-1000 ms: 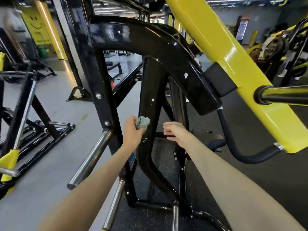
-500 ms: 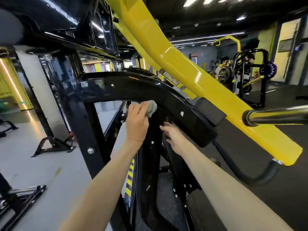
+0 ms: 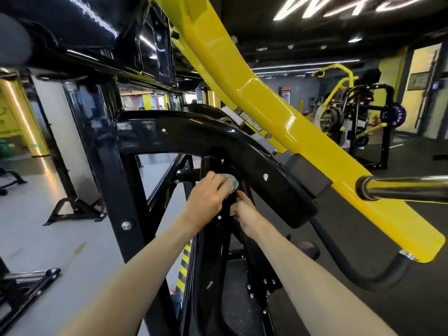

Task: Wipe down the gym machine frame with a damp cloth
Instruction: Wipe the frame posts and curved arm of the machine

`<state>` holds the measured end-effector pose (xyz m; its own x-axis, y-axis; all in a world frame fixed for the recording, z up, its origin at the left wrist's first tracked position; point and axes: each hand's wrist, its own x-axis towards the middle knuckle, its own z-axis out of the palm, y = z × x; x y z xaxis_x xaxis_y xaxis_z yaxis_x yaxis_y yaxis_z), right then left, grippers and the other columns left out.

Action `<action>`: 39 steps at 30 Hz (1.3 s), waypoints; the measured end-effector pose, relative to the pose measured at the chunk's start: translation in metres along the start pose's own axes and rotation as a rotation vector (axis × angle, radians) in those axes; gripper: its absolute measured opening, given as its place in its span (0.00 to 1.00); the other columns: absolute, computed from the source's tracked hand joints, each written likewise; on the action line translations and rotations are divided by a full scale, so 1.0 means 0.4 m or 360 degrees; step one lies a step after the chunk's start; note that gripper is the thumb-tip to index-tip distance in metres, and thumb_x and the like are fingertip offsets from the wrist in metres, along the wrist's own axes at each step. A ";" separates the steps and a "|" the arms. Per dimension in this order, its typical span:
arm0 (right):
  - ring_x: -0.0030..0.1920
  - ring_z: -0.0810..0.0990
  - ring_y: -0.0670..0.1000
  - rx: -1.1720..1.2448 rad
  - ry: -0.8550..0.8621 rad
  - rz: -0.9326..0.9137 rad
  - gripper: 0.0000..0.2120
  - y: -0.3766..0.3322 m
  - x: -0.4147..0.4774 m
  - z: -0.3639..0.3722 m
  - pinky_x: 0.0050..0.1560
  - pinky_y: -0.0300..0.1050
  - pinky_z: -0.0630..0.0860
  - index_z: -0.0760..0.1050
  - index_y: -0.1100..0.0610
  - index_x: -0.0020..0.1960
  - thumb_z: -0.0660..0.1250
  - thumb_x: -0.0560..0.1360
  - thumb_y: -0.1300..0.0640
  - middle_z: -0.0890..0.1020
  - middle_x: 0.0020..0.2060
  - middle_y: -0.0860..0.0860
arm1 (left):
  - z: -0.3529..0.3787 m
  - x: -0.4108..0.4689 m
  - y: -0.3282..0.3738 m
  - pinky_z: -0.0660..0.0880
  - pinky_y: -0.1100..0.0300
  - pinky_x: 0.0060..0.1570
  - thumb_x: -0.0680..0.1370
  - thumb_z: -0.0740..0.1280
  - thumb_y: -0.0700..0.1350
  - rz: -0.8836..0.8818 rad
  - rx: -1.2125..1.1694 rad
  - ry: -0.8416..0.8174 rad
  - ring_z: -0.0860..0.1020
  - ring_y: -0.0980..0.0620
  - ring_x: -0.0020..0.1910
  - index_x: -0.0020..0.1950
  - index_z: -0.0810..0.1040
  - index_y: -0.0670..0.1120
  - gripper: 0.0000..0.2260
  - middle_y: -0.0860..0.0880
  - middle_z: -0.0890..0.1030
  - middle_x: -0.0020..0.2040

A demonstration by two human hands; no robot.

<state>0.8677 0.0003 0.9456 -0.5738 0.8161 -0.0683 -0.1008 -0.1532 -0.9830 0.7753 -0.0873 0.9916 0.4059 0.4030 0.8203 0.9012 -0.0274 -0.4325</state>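
The black gym machine frame (image 3: 242,151) arches across the middle of the view, with an upright black post (image 3: 213,251) running down beneath it. My left hand (image 3: 206,200) grips a small grey-green cloth (image 3: 231,181) and presses it against the top of that post, just under the arch. My right hand (image 3: 244,210) is on the post's right side directly below the cloth, with its fingers curled round the post's edge. Most of its fingertips are hidden behind the post.
A yellow lever arm (image 3: 278,122) slopes down to the right above the arch, ending at a curved black handle (image 3: 363,275). A chrome bar (image 3: 407,187) juts in from the right. Another black upright (image 3: 116,178) stands left. Other machines (image 3: 358,117) stand behind.
Since a second ago my left hand has carried the cloth from the post's lower part up to just under the arch. My right hand followed upward and closed in beneath the cloth.
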 end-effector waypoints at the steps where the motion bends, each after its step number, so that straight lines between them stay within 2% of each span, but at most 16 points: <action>1: 0.49 0.76 0.53 0.0007 -0.0019 -0.0007 0.36 0.004 0.004 0.001 0.43 0.43 0.71 0.67 0.55 0.70 0.54 0.66 0.76 0.79 0.51 0.57 | -0.007 0.013 -0.001 0.73 0.55 0.31 0.71 0.58 0.33 -0.0055 -0.0009 -0.0013 0.68 0.47 0.41 0.48 0.82 0.37 0.14 0.42 0.77 0.39; 3: 0.54 0.76 0.55 -0.0008 -0.0067 -0.0014 0.35 0.012 0.001 0.000 0.47 0.45 0.74 0.70 0.54 0.66 0.53 0.64 0.77 0.79 0.53 0.56 | -0.025 0.057 -0.009 0.71 0.59 0.30 0.70 0.57 0.33 -0.0319 -0.0061 0.0052 0.68 0.48 0.42 0.49 0.81 0.37 0.15 0.41 0.76 0.39; 5: 0.56 0.76 0.55 -0.0044 -0.0079 -0.0048 0.35 0.021 0.004 -0.012 0.48 0.43 0.74 0.70 0.55 0.67 0.52 0.64 0.77 0.79 0.52 0.54 | -0.025 0.093 -0.022 0.68 0.62 0.35 0.70 0.56 0.33 -0.0603 -0.0091 0.0212 0.68 0.47 0.44 0.51 0.80 0.37 0.16 0.40 0.75 0.41; 6: 0.56 0.76 0.54 -0.0038 -0.0095 -0.0060 0.34 0.023 0.007 -0.016 0.49 0.42 0.74 0.69 0.55 0.67 0.52 0.65 0.77 0.79 0.53 0.53 | -0.014 0.094 -0.022 0.69 0.61 0.37 0.71 0.57 0.32 -0.0642 -0.0094 0.0270 0.68 0.46 0.44 0.53 0.79 0.36 0.16 0.40 0.75 0.42; 9: 0.46 0.76 0.48 0.0004 -0.0130 -0.0067 0.34 0.019 0.013 -0.024 0.41 0.37 0.71 0.68 0.55 0.69 0.53 0.68 0.78 0.79 0.49 0.51 | 0.035 0.024 0.007 0.76 0.52 0.37 0.73 0.57 0.29 -0.0420 -0.0042 0.0299 0.73 0.42 0.41 0.55 0.75 0.38 0.14 0.41 0.73 0.45; 12: 0.37 0.72 0.43 0.0057 -0.0070 -0.0018 0.33 0.016 0.023 -0.025 0.34 0.35 0.67 0.67 0.59 0.71 0.51 0.70 0.78 0.77 0.44 0.49 | 0.031 -0.001 0.025 0.77 0.50 0.35 0.72 0.57 0.29 -0.0244 -0.0006 0.0152 0.73 0.43 0.40 0.53 0.76 0.38 0.15 0.41 0.75 0.43; 15: 0.31 0.71 0.41 0.0033 -0.0107 -0.0019 0.32 0.022 0.023 -0.024 0.30 0.33 0.67 0.68 0.61 0.69 0.49 0.69 0.79 0.74 0.37 0.48 | -0.011 0.084 0.010 0.71 0.56 0.38 0.67 0.57 0.28 -0.0530 -0.0066 0.0169 0.68 0.46 0.43 0.50 0.80 0.36 0.17 0.40 0.77 0.41; 17: 0.33 0.71 0.42 0.0032 -0.0141 -0.0026 0.33 0.021 0.020 -0.022 0.29 0.32 0.68 0.69 0.63 0.68 0.48 0.67 0.79 0.74 0.36 0.47 | -0.008 0.110 -0.004 0.69 0.57 0.40 0.66 0.58 0.26 -0.0613 -0.0061 0.0269 0.67 0.46 0.43 0.49 0.80 0.35 0.17 0.39 0.76 0.41; 21: 0.33 0.69 0.43 0.0066 -0.0115 -0.0017 0.32 0.011 0.023 -0.024 0.28 0.33 0.67 0.68 0.60 0.68 0.49 0.69 0.79 0.73 0.35 0.48 | 0.030 0.024 0.022 0.75 0.49 0.37 0.69 0.59 0.26 -0.0329 0.0018 0.0126 0.69 0.43 0.40 0.51 0.80 0.34 0.15 0.39 0.78 0.41; 23: 0.34 0.69 0.43 0.0018 -0.0116 -0.0013 0.32 0.012 0.024 -0.025 0.32 0.35 0.67 0.68 0.60 0.69 0.50 0.69 0.78 0.73 0.36 0.48 | 0.019 0.026 0.017 0.75 0.49 0.36 0.69 0.61 0.27 -0.0247 0.0020 0.0049 0.70 0.44 0.41 0.50 0.80 0.35 0.14 0.40 0.79 0.41; 25: 0.34 0.70 0.44 0.0000 -0.0126 -0.0024 0.32 0.014 0.022 -0.025 0.34 0.35 0.67 0.69 0.61 0.69 0.50 0.68 0.78 0.74 0.36 0.48 | -0.003 0.064 0.003 0.74 0.52 0.38 0.69 0.60 0.28 -0.0347 -0.0020 0.0090 0.70 0.45 0.41 0.48 0.80 0.36 0.13 0.41 0.79 0.41; 28: 0.34 0.71 0.44 -0.0003 -0.0133 -0.0030 0.33 0.016 0.023 -0.023 0.32 0.34 0.69 0.69 0.62 0.68 0.49 0.67 0.78 0.74 0.36 0.48 | -0.004 0.103 -0.012 0.70 0.57 0.42 0.71 0.57 0.29 -0.0577 -0.0071 0.0302 0.68 0.46 0.43 0.49 0.80 0.34 0.14 0.41 0.80 0.42; 31: 0.34 0.70 0.44 0.0015 -0.0126 -0.0031 0.31 0.016 0.027 -0.026 0.32 0.34 0.69 0.69 0.61 0.67 0.49 0.68 0.79 0.74 0.38 0.48 | 0.042 0.044 0.010 0.75 0.51 0.43 0.74 0.56 0.27 -0.0338 -0.0037 0.0275 0.70 0.44 0.43 0.52 0.79 0.34 0.14 0.40 0.81 0.43; 34: 0.33 0.69 0.43 0.0042 -0.0092 -0.0013 0.29 0.017 0.028 -0.025 0.30 0.32 0.68 0.69 0.57 0.64 0.48 0.70 0.79 0.74 0.39 0.48 | 0.045 0.002 0.016 0.76 0.50 0.39 0.79 0.53 0.31 -0.0031 -0.0021 0.0082 0.71 0.44 0.43 0.52 0.79 0.35 0.15 0.40 0.82 0.45; 36: 0.34 0.70 0.43 0.0038 -0.0103 -0.0012 0.31 0.022 0.029 -0.026 0.31 0.33 0.68 0.68 0.62 0.68 0.49 0.69 0.78 0.74 0.37 0.48 | 0.021 0.035 0.003 0.74 0.50 0.37 0.77 0.55 0.30 -0.0142 -0.0054 0.0068 0.70 0.45 0.41 0.50 0.79 0.37 0.14 0.42 0.81 0.42; 39: 0.36 0.72 0.44 0.0054 -0.0137 -0.0009 0.34 0.035 0.039 -0.027 0.37 0.37 0.69 0.67 0.60 0.71 0.50 0.67 0.77 0.75 0.39 0.47 | 0.006 0.085 -0.010 0.72 0.54 0.42 0.72 0.57 0.30 -0.0499 -0.0133 0.0269 0.69 0.46 0.43 0.51 0.81 0.35 0.15 0.43 0.81 0.43</action>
<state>0.8663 0.0170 0.9288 -0.6406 0.7664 -0.0464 -0.1308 -0.1684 -0.9770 0.7850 -0.0712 1.0204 0.1212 0.2471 0.9614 0.9923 -0.0039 -0.1241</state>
